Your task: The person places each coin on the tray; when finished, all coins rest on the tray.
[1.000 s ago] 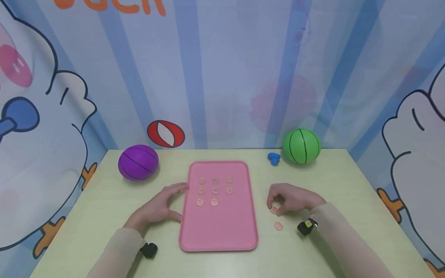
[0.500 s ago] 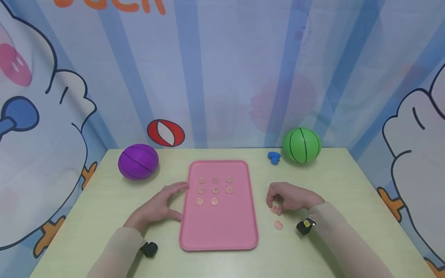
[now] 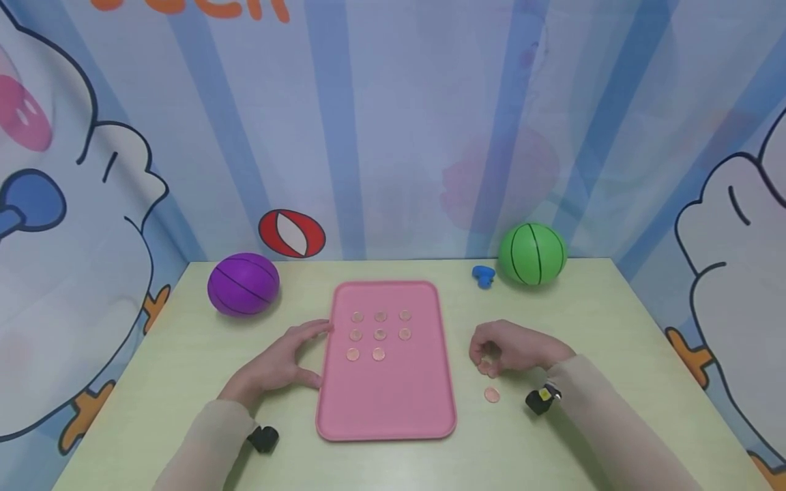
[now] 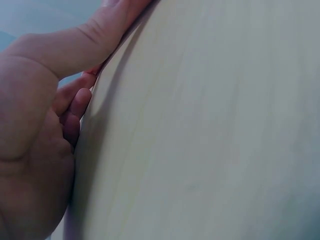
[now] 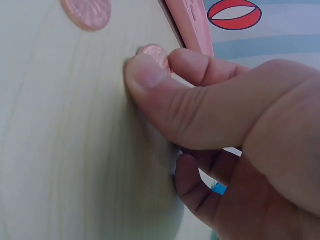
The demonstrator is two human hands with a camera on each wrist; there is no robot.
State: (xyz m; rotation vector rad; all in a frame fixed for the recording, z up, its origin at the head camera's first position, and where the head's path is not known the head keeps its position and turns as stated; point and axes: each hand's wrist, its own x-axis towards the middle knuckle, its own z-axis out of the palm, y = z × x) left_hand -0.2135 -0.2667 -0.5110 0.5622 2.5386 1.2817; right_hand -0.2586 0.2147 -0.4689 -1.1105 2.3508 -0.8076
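A pink tray [image 3: 387,409] lies on the table with several copper coins in it, set in rows of three with two in the nearest row. To its left, my left hand [image 3: 276,361] touches the tray's side with spread fingertips and thumb. My right hand [image 3: 516,348], to the right of the tray, pinches a copper coin [image 5: 156,52] between thumb and index finger, low at the tabletop. The thumb covers part of that coin in the right wrist view. Another copper coin [image 3: 492,395] lies flat on the table just nearer than the right hand.
Toward the back stand a purple ball [image 3: 243,284] at left and a green ball [image 3: 532,254] at right. A small blue object [image 3: 484,276] lies beside the green ball. Behind the table [image 3: 393,470] hangs a striped blue cartoon curtain [image 3: 405,136].
The coin at my right fingertips has shifted slightly toward the thumb, and the fingers have drawn closer around it. My left hand and the tray have stayed put.
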